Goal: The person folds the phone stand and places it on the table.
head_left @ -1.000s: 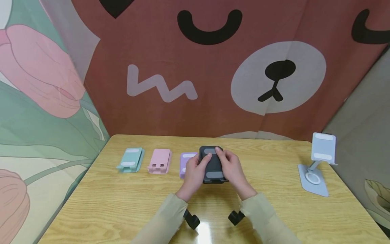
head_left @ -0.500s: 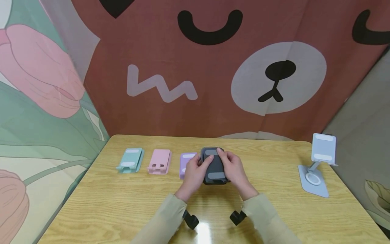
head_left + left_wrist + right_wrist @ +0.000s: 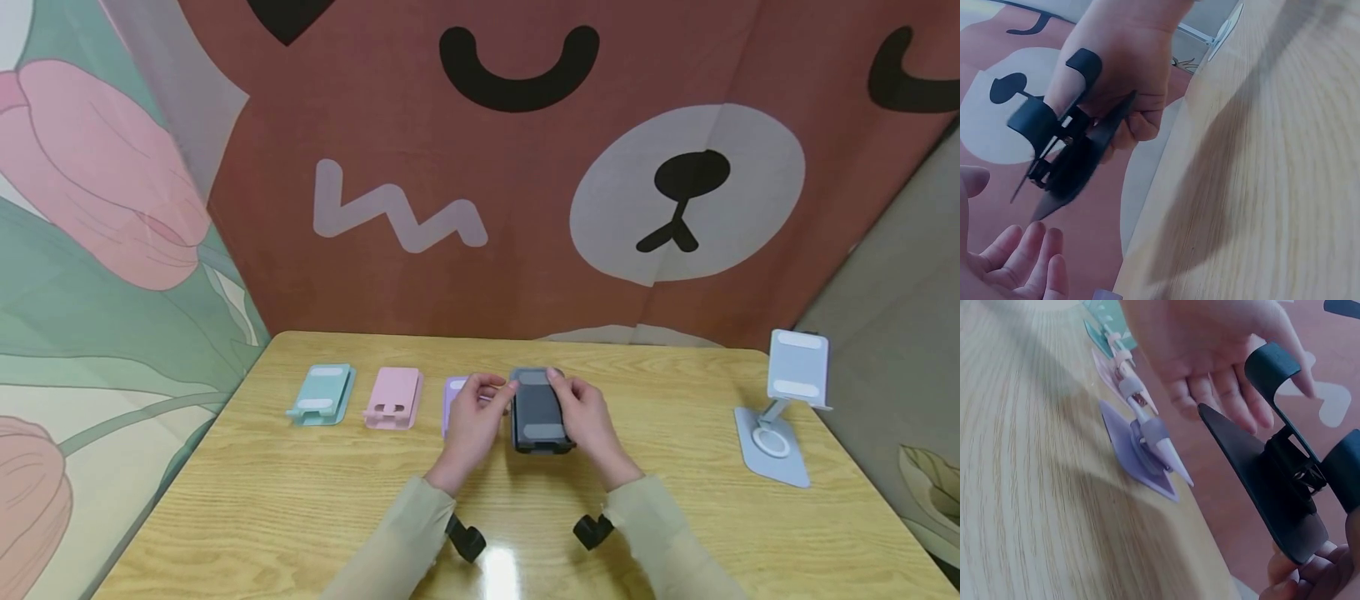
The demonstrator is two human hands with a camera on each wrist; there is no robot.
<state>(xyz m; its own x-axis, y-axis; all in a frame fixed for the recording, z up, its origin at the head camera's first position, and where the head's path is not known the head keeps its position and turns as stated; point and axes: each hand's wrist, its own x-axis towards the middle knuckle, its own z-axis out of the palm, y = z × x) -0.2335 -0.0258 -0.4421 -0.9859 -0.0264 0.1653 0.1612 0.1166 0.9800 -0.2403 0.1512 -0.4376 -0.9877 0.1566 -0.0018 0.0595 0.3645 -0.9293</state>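
A folded black phone stand (image 3: 540, 410) is held above the table, its grey-padded plate facing up in the head view. My right hand (image 3: 591, 419) grips its right side, with the thumb on the plate and fingers curled beneath. My left hand (image 3: 471, 425) is at the stand's left edge, fingers loosely extended. In the left wrist view the left fingertips (image 3: 1034, 230) are close to one end of the stand's flat base (image 3: 1110, 128); I cannot tell whether they touch. A purple phone stand (image 3: 452, 404) lies partly hidden behind the left hand.
To the left, a pink phone stand (image 3: 393, 392) and a teal phone stand (image 3: 324, 390) lie folded in a row with the purple one. An unfolded light-blue phone stand (image 3: 797, 367) stands upright at the table's (image 3: 300, 517) right end. A printed curtain hangs behind.
The left hand has come off the black phone stand's face and shifted slightly left. The right hand has carried the stand a little to the right.
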